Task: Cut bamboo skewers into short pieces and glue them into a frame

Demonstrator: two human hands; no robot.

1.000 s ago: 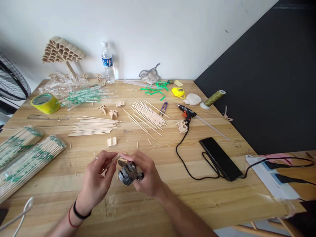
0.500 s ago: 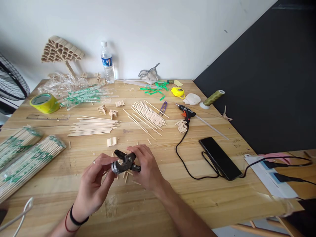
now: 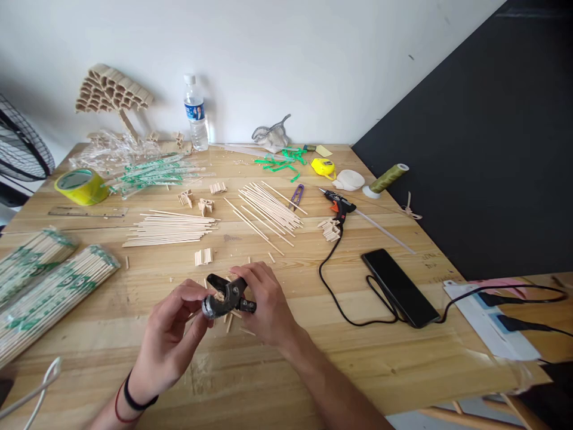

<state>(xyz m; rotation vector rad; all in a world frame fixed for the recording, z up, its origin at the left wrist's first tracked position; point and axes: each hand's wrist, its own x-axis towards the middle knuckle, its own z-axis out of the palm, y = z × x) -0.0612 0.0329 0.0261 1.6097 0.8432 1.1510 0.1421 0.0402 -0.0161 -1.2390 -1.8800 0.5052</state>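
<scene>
Cutter (image 3: pixel 233 291): swung round since a second ago, so its mouth opens up and left now, and the left hand (image 3: pixel 172 331) has dropped a touch lower. Just the one, held above the near side of the table (image 3: pixel 340 370), jaws apart.
Left fingers: thumb and forefinger pinched together right at the curved jaw, seemingly on one thin stick (image 3: pixel 193 315), mostly hidden.
Right fingers: right hand (image 3: pixel 271 307) is curled round the handles; can't tell how hard it's squeezing.
Nip risk: those left fingertips look basically touching the curved jaw, so if they creep inward as the handles close, ouch. A sloppy pinch could also let the stick twist and cut crooked, or send a bit flying.
Short bits (image 3: pixel 230 323): a bunch under the cutter, too overlapped to count honestly.
Bundles (image 3: pixel 203 257): five little ones out in the open.
Stick piles (image 3: pixel 172 230): two, tons of sticks in each.
Wrapped packs (image 3: pixel 65 295): two, over on the left.
Glue gun (image 3: pixel 341 205): one. Its cord (image 3: pixel 363 325) loops right by the phone (image 3: pixel 400 288) (also one), so a snagged arm could drag stuff, I reckon.
Snips (image 3: pixel 299 192): one purple pair.
Bottle (image 3: pixel 195 119): one, by the wall.
</scene>
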